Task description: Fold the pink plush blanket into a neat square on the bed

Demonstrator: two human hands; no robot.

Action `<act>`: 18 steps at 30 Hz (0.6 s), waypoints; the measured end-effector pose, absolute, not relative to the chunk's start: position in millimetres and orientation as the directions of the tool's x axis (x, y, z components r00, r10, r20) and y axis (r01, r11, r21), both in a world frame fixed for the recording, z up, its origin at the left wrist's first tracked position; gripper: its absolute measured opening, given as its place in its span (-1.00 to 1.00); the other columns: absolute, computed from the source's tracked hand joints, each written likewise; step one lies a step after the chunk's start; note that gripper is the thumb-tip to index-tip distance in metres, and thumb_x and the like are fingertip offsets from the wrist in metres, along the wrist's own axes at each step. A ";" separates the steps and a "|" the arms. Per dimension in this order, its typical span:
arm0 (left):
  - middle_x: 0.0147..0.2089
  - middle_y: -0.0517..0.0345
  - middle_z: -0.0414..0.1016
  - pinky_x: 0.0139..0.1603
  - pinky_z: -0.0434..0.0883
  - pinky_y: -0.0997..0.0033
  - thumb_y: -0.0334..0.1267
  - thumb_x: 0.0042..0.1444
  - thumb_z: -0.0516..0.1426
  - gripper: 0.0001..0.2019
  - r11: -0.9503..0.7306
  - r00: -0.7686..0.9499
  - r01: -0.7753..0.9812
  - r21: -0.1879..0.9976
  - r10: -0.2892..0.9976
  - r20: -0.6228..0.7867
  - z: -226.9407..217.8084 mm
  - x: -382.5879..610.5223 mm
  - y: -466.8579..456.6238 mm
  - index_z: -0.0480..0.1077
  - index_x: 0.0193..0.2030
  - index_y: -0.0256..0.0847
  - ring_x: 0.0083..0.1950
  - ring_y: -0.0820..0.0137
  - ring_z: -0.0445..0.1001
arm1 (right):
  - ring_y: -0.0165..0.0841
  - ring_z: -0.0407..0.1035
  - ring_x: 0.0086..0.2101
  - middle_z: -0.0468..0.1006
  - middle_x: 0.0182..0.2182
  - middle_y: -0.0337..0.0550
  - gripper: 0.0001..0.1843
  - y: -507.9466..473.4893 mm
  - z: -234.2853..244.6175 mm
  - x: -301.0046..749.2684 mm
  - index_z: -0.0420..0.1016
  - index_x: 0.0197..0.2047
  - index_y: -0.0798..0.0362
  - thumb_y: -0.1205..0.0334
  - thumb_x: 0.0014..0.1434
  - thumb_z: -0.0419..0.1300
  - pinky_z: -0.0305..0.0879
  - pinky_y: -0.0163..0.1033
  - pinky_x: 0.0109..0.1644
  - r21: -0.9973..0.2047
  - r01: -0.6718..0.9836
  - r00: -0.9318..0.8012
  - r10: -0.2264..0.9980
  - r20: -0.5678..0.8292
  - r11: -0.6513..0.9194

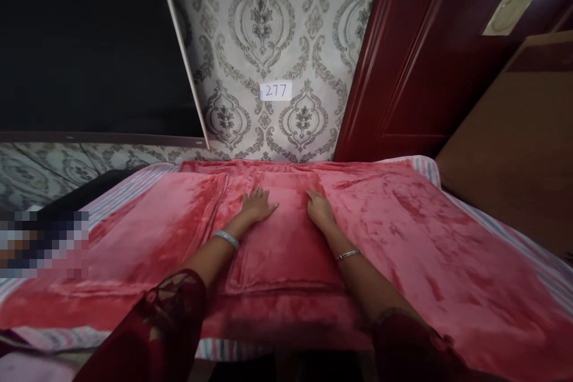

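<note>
A pink plush blanket [416, 239] is spread over the surface in front of me, with folded parts in its middle and at the left. My left hand [259, 206] rests on the middle folded panel [286, 253], palm down and fingers spread. Close to that panel's right side, my right hand [320, 209] touches the plush fabric. Its fingers are slightly bent and seen partly from the side, with no cloth visibly pinched in them. Another folded section [152, 221] lies to the left of my left hand.
Striped cloth [425, 168] shows under the blanket's edges. Behind stands a patterned wall with a paper label [276, 91] reading 277. A large dark screen [89, 42] is at the left. At the right are a dark red panel [416, 59] and a cardboard box [514, 149].
</note>
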State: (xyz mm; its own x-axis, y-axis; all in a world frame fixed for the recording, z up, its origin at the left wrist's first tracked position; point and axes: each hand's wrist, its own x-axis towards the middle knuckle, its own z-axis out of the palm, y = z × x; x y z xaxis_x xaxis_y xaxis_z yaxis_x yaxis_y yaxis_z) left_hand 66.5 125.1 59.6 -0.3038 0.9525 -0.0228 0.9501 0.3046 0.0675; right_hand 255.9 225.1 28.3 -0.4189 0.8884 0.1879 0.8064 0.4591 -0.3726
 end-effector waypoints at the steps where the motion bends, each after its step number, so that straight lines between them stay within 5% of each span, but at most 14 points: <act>1: 0.48 -0.35 0.21 0.43 0.12 -0.31 0.03 0.39 -0.07 -0.38 0.300 -0.301 0.951 0.075 0.954 -0.005 64.9 67.1 129.1 0.20 0.43 -0.35 0.51 -0.03 0.17 | -0.25 0.33 0.27 0.43 0.32 -0.02 -0.39 230.7 35.1 255.0 0.36 0.40 0.11 0.40 0.35 -0.10 0.17 -0.22 0.37 -0.393 0.807 -0.399 0.898 0.187 0.440; 4: 0.42 -0.34 0.31 0.47 0.09 -0.21 -0.14 0.43 -0.16 -0.47 0.249 -0.255 0.965 0.080 0.964 0.080 78.7 76.7 150.7 0.26 0.40 -0.34 0.45 0.03 0.28 | -0.23 0.44 0.17 0.50 0.27 -0.06 -0.37 254.4 54.7 249.2 0.32 0.44 0.02 0.37 0.37 -0.12 0.28 -0.23 0.27 -0.435 0.802 -0.343 0.912 0.226 0.410; 8: 0.57 -0.10 0.08 0.54 0.00 -0.09 -0.25 0.41 -0.14 -0.46 0.087 -0.097 0.992 0.090 0.989 0.111 79.2 96.9 195.8 0.15 0.49 -0.17 0.56 0.19 0.08 | -0.31 0.28 0.31 0.37 0.36 -0.06 -0.33 281.5 58.5 235.0 0.27 0.46 0.09 0.46 0.35 -0.19 0.16 -0.27 0.36 -0.400 0.803 -0.353 0.894 0.277 0.441; 18: 0.57 -0.09 0.09 0.54 -0.04 -0.20 -0.15 0.44 -0.14 -0.45 0.033 -0.046 0.996 0.081 0.986 0.158 25.0 98.3 227.7 0.16 0.51 -0.18 0.57 0.11 0.05 | -0.23 0.03 0.43 0.15 0.48 -0.03 -0.38 284.9 7.9 222.0 0.25 0.47 0.08 0.37 0.42 -0.19 0.00 -0.03 0.47 -0.276 0.840 -0.435 0.884 0.174 0.468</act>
